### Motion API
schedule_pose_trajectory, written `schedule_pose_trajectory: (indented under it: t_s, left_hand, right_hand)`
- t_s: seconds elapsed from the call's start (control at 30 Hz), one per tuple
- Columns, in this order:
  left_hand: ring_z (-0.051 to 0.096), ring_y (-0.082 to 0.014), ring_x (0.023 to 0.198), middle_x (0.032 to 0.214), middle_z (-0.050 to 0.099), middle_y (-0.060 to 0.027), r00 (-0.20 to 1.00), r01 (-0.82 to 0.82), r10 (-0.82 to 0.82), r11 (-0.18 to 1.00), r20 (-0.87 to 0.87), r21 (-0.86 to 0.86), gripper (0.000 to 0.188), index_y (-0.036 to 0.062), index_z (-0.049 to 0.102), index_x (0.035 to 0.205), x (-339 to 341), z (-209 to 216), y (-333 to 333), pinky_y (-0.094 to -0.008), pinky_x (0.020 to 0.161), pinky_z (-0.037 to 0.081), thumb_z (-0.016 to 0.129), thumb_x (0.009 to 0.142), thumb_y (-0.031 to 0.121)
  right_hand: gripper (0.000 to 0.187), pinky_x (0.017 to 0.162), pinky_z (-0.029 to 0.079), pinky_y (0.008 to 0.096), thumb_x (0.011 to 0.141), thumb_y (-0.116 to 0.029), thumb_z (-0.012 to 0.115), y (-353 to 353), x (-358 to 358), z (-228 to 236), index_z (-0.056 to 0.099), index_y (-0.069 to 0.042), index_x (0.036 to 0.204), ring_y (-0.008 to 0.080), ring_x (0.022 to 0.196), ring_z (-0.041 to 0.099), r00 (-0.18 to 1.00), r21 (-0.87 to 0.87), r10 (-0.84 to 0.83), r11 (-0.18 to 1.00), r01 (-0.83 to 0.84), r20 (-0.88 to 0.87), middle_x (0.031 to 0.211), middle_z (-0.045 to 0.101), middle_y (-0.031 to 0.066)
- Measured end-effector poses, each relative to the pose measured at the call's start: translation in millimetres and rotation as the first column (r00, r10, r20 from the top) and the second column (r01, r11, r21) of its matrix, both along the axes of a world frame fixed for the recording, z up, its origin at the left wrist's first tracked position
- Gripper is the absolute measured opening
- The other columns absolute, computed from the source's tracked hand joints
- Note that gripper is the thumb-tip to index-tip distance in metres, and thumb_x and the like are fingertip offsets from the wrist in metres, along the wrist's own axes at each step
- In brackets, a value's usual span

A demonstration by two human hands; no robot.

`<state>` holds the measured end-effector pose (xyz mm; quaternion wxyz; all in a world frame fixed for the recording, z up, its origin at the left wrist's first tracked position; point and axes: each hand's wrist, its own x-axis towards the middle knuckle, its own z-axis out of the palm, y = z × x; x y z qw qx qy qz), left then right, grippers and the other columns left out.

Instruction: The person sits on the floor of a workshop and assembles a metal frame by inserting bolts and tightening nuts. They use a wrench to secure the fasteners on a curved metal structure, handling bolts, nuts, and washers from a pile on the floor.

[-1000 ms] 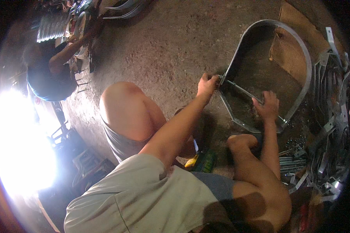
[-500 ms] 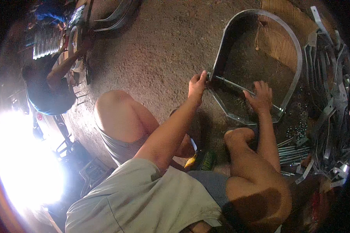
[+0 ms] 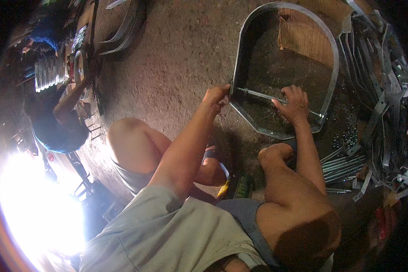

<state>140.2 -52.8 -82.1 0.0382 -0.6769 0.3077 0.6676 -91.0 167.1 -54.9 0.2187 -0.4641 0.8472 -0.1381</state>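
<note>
On the floor (image 3: 167, 59), we are bending over a metal frame (image 3: 337, 59), which is lying ahead of us and to the right. Our right hand (image 3: 294, 105) is grasping the rod (image 3: 260, 94) that is spanning the frame's inside. Our left hand (image 3: 217, 96) is touching the frame's left edge by the rod's end, fingers bending; whether it is clenching anything there, we cannot tell. Cardboard (image 3: 303, 36) is lying at the frame's far right. Nuts (image 3: 347, 137) and loose rods (image 3: 344, 167) are lying nearer us, beside heaped strips (image 3: 385, 95). Well to the left, another person (image 3: 59, 124) is stretching out an arm.
</note>
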Motion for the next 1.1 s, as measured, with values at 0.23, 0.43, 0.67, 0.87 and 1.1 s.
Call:
schedule_pose_trajectory:
  t_s: [0.23, 0.43, 0.67, 0.87, 1.1]
  left_hand:
    - [0.060, -0.0154, 0.073, 0.092, 0.067, -0.0043, 0.934, 0.326, -0.226, 0.854, 0.275, -0.404, 0.038, 0.0090, 0.069, 0.108, -1, 24, 33, -0.0360, 0.069, 0.046, 0.063, 0.097, 0.045]
    - [0.066, -0.0161, 0.069, 0.098, 0.070, -0.0095, 0.939, 0.325, -0.255, 0.876, 0.228, -0.357, 0.047, 0.0072, 0.064, 0.118, 3, 32, 51, -0.0312, 0.057, 0.051, 0.062, 0.097, 0.049]
    - [0.069, -0.0205, 0.067, 0.096, 0.070, -0.0098, 0.963, 0.269, -0.252, 0.934, 0.099, -0.236, 0.046, 0.0057, 0.058, 0.123, -2, 35, 32, -0.0335, 0.057, 0.057, 0.064, 0.098, 0.043]
    - [0.070, -0.0214, 0.074, 0.098, 0.070, -0.0090, 0.964, 0.266, -0.255, 0.941, 0.081, -0.208, 0.043, 0.0070, 0.058, 0.124, -2, 28, 31, -0.0351, 0.060, 0.057, 0.063, 0.099, 0.041]
    - [0.067, -0.0195, 0.072, 0.095, 0.069, -0.0083, 0.957, 0.287, -0.270, 0.932, 0.106, -0.220, 0.041, 0.0091, 0.058, 0.124, -7, 34, 35, -0.0348, 0.062, 0.057, 0.061, 0.099, 0.042]
  right_hand:
    - [0.045, 0.096, 0.044, 0.0514, 0.083, -0.042, 0.075, -17, 9, 0, 0.063, -0.012, 0.114, 0.0382, 0.113, 0.057, 0.994, -0.252, -0.028, 0.966, 0.055, 0.110, 0.111, 0.060, 0.0145]
    - [0.041, 0.094, 0.048, 0.0489, 0.079, -0.018, 0.080, -82, 37, -1, 0.058, -0.006, 0.112, 0.0379, 0.113, 0.057, 0.870, -0.290, 0.206, 0.954, -0.077, 0.448, 0.110, 0.061, 0.0157]
    - [0.038, 0.089, 0.050, 0.0479, 0.080, -0.015, 0.079, -77, 41, -24, 0.058, -0.005, 0.110, 0.0390, 0.106, 0.061, 0.889, -0.358, 0.295, 0.919, -0.164, 0.351, 0.108, 0.062, 0.0164]
    - [0.031, 0.086, 0.053, 0.0475, 0.084, -0.021, 0.075, -75, 44, -27, 0.061, -0.006, 0.108, 0.0398, 0.100, 0.064, 0.923, -0.309, 0.303, 0.924, -0.224, 0.238, 0.104, 0.064, 0.0170]
    - [0.040, 0.088, 0.053, 0.0474, 0.088, -0.028, 0.072, -78, 44, -11, 0.058, -0.008, 0.119, 0.0383, 0.106, 0.065, 0.934, -0.261, 0.226, 0.953, -0.154, 0.276, 0.113, 0.065, 0.0173]
